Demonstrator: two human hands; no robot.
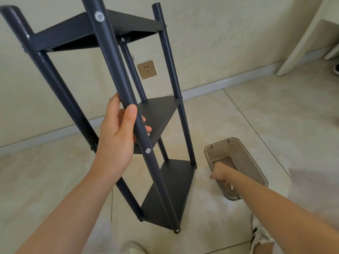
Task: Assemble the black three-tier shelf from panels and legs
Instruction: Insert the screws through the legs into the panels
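The black three-tier shelf (165, 191) stands tilted on the tiled floor, its three panels joined to four round legs. My left hand (117, 132) grips the nearest leg (110, 57) just above the middle panel (159, 114), thumb over the front of the tube. Silver screw heads show on that leg near the top and beside the middle panel. My right hand (219, 173) reaches down into a translucent plastic box (256, 169) on the floor to the right of the shelf; its fingers are turned away from the camera and I cannot see how they lie.
A wall with a gold socket (147, 69) and a pale skirting board runs behind the shelf. A white furniture leg (300, 44) stands at the far right. My shoes (260, 237) show at the bottom edge.
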